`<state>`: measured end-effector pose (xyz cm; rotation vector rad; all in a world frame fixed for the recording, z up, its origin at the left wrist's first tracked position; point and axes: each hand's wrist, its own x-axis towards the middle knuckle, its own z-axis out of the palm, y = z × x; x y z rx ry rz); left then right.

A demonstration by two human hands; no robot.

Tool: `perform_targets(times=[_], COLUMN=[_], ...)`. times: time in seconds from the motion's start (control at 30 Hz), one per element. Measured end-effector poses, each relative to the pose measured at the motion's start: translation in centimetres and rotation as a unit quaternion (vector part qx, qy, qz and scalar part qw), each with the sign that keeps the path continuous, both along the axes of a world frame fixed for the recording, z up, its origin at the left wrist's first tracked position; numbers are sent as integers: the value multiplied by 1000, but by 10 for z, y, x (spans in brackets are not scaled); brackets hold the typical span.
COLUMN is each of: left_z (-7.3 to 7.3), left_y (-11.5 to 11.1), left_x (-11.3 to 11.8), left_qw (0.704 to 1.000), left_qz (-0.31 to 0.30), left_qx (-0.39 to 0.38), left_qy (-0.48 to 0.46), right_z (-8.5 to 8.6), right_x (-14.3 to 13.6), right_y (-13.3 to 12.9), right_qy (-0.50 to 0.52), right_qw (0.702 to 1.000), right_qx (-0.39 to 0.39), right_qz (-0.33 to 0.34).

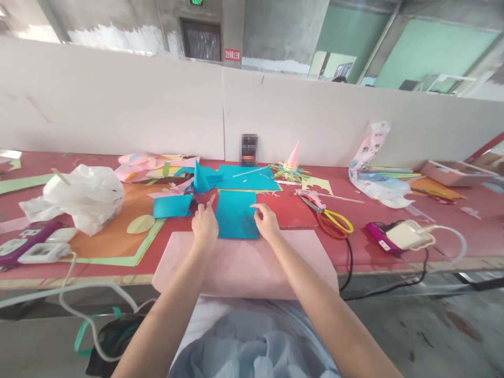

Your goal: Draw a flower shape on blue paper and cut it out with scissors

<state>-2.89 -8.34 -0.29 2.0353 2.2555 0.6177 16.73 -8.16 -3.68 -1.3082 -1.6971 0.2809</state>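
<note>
A blue paper sheet lies between my hands, with dark drawn lines near its lower right corner. My left hand is beside the sheet's left edge, its fingers curled together; whatever they may hold is too small to tell. Over the right edge, my right hand has its index finger stretched onto the paper and the thumb apart. A folded blue paper piece sits left of my left hand. Behind it stands a blue paper cone shape. Scissors with yellow and red handles and a pink glue gun lie to the right.
At the back is a pink paper cone with a fringed base. A white plastic bag, orange paper and a purple power strip lie left. Another power strip with a charger and a pink tray are right.
</note>
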Motion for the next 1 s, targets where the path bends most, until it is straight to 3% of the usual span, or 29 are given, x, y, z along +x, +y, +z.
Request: perform_targets(times=[0.17,0.27,0.37,0.47,0.53,0.63,0.7,0.9,1.0], left_z=[1,0,-2,-3,-5,-10,-12,-12,-10], left_y=[-1,1,3,5,6,7,7,9,4], left_x=[2,1,-1,-3,-3,-2,0,11,17], left_qw=[999,999,999,999,999,998,997,985,979], left_qz=[16,18,13,15,22,34,33,-66,-161], left_qx=[3,8,13,17,25,48,63,140,107], left_qy=[35,34,31,26,26,32,37,73,63], right_z=[6,12,18,22,24,25,25,25,25], right_x=[23,57,97,131,148,167,175,186,188], right_y=[-9,-18,-32,-51,-62,-67,-63,-39,-38], right_qy=[-25,-104,-190,-272,-309,-316,-300,-244,-215], right_qw=[995,977,955,926,893,839,829,817,826], right_qx=[59,60,38,-6,-64,-171,-213,-287,-280], right_qz=[-70,-174,-226,-260,-322,-408,-421,-437,-439])
